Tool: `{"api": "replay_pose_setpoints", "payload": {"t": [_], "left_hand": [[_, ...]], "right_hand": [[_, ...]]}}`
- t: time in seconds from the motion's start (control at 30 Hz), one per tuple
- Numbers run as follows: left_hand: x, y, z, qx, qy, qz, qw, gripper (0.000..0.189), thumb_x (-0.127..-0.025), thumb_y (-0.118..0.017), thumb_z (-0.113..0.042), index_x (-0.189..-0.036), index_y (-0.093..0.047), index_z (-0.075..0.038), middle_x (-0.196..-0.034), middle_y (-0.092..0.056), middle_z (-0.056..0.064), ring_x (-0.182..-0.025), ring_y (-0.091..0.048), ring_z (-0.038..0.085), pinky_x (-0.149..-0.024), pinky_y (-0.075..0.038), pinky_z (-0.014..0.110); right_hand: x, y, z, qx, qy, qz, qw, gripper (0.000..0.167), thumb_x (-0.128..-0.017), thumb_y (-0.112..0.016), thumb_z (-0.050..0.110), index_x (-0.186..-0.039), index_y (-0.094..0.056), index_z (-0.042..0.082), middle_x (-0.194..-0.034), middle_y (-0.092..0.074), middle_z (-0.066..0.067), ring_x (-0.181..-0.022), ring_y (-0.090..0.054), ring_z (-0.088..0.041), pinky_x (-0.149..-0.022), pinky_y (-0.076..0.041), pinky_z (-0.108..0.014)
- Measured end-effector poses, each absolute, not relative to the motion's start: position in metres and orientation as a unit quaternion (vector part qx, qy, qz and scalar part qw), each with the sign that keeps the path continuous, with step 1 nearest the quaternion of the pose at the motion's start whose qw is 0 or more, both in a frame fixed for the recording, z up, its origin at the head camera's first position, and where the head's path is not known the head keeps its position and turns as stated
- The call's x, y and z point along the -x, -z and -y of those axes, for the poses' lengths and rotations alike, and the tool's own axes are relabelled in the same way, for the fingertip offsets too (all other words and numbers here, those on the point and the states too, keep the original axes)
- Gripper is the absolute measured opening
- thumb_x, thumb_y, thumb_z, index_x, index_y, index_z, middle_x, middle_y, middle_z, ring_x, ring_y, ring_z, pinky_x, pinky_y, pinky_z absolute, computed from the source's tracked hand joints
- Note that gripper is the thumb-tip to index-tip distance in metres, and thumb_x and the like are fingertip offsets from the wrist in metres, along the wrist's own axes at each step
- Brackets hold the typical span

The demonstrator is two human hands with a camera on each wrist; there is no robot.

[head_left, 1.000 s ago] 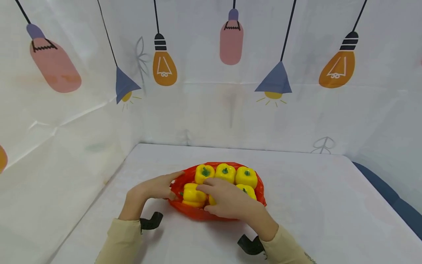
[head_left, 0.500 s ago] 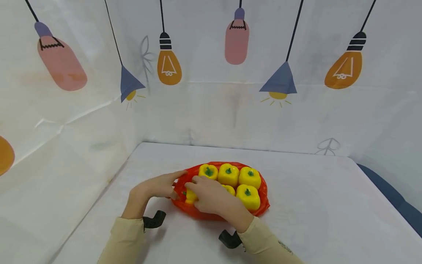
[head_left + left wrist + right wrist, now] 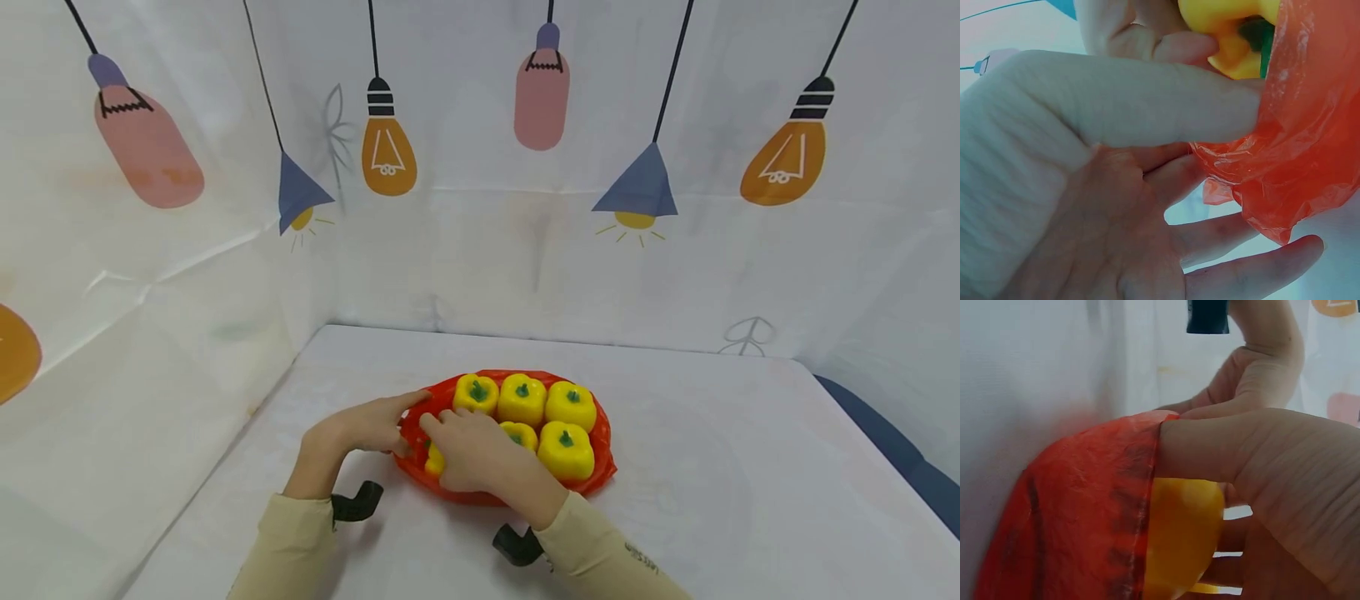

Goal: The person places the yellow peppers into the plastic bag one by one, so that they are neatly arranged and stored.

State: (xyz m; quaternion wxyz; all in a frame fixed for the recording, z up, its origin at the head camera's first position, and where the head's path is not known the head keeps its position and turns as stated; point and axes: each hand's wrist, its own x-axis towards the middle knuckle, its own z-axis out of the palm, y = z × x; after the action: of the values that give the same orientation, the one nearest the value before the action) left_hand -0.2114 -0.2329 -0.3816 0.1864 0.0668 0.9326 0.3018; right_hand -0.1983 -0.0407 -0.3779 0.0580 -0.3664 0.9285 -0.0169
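A red plastic bag lies open on the table with several yellow bell peppers in two rows inside. At the bag's left end, my left hand holds the rim; in the left wrist view the thumb meets the bag's edge while the other fingers spread outside it. My right hand reaches into the bag and grips the front-left bell pepper, mostly covered by that hand. From the right wrist, this pepper sits between thumb and fingers, partly behind the bag's wall.
The white table extends around the bag. A white sheet printed with lamps stands behind and to the left. A dark blue chair edge shows at the right. Black wrist mounts stick out below both wrists.
My right hand has moved left from the front middle pepper to the front-left one, uncovering the front-right peppers. My left hand stays at the bag's rim. The view has shifted slightly.
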Motion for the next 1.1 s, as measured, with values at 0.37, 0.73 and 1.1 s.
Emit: {"api": "replay_pose_setpoints", "payload": {"t": [0.37, 0.73, 1.1], "left_hand": [[0.212, 0.382, 0.231, -0.070, -0.296, -0.933, 0.193, 0.092, -0.073, -0.075, -0.009, -0.154, -0.037, -0.028, -0.142, -0.052, 0.000, -0.102, -0.052, 0.019, -0.076, -0.051, 0.032], [0.213, 0.379, 0.230, -0.076, -0.292, -0.934, 0.193, 0.091, -0.073, -0.072, -0.006, -0.154, -0.036, -0.025, -0.139, -0.053, 0.001, -0.105, -0.051, 0.021, -0.076, -0.053, 0.033], [0.211, 0.382, 0.230, -0.076, -0.288, -0.936, 0.188, 0.090, -0.074, -0.073, -0.006, -0.154, -0.037, -0.024, -0.152, -0.047, 0.003, -0.124, -0.048, 0.023, -0.101, -0.051, 0.051]], "right_hand": [[0.200, 0.378, 0.037, 0.402, 0.015, -0.914, 0.050, 0.067, -0.076, -0.082, 0.031, -0.133, -0.047, 0.024, -0.136, -0.053, -0.001, -0.122, -0.056, -0.020, -0.098, -0.056, -0.037], [0.202, 0.374, 0.020, 0.387, 0.112, -0.911, 0.084, 0.063, -0.073, -0.079, 0.026, -0.132, -0.058, 0.033, -0.128, -0.049, 0.000, -0.110, -0.053, -0.016, -0.085, -0.058, -0.035], [0.205, 0.374, 0.013, 0.351, 0.110, -0.927, 0.069, 0.041, -0.076, -0.080, 0.024, -0.110, -0.057, 0.028, -0.109, -0.049, 0.005, -0.091, -0.054, -0.010, -0.077, -0.056, -0.029]]}}
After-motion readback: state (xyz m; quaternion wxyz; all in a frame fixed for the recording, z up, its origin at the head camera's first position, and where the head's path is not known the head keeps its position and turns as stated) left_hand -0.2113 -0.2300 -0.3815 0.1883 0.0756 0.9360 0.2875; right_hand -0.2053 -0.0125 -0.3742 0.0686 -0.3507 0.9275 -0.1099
